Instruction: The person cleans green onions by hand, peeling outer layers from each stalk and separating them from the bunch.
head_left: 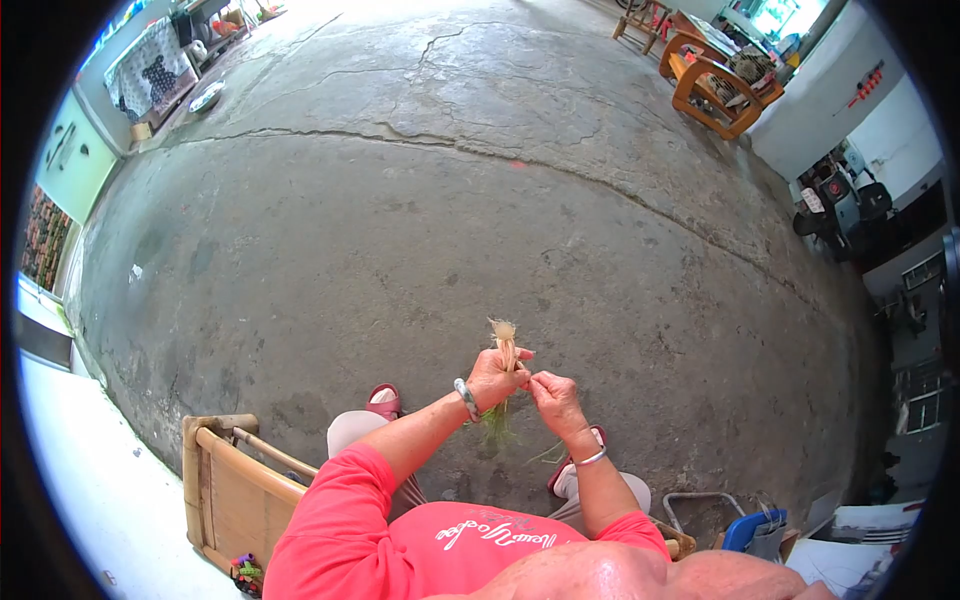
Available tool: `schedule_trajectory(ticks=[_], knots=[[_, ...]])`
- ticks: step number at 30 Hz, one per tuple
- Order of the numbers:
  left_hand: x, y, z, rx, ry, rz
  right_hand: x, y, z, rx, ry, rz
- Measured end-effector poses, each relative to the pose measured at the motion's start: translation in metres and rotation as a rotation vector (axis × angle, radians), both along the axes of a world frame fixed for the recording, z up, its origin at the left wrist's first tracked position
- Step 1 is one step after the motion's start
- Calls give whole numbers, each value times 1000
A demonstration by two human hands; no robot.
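Note:
My left hand (492, 380) is closed around a bundle of pale stalks (506, 338). The bundle's blunt, frayed end points up and away from me, and wispy green ends (495, 422) hang below the fist. Close beside it, my right hand (556, 402) has thumb and fingers pinched together at the left hand's fingertips. What lies in that pinch is too small to make out. Thin green strands (548, 454) show below the right hand, near the right foot.
I sit on a bamboo chair (250, 462) over a cracked concrete floor (420, 230). A wooden armchair (715, 90) stands at the far right, with a blue object (752, 530) near my right side. A cloth-covered table (150, 80) is at the far left.

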State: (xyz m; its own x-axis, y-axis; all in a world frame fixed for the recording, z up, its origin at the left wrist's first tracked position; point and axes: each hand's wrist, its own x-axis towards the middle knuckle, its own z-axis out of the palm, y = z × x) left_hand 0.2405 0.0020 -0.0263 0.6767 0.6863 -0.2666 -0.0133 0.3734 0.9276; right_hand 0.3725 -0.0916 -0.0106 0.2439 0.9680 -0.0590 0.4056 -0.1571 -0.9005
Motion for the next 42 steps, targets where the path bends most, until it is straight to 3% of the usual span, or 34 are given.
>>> schedule_trajectory(ticks=[11,14,20,32,37,42], knots=[[-1,3,1,64,-39,-66,4,1,-3,9,42,27],[-1,3,3,61,-52,-73,6,0,0,-92,38,42],[-4,6,9,72,-42,-108,3,0,-1,-45,174,13],[-4,4,14,32,-91,-69,2,0,16,-206,343,-17],[-2,6,9,79,-79,-72,4,0,14,-289,594,-51],[-2,7,4,134,-140,-94,6,0,15,-304,656,-24]])
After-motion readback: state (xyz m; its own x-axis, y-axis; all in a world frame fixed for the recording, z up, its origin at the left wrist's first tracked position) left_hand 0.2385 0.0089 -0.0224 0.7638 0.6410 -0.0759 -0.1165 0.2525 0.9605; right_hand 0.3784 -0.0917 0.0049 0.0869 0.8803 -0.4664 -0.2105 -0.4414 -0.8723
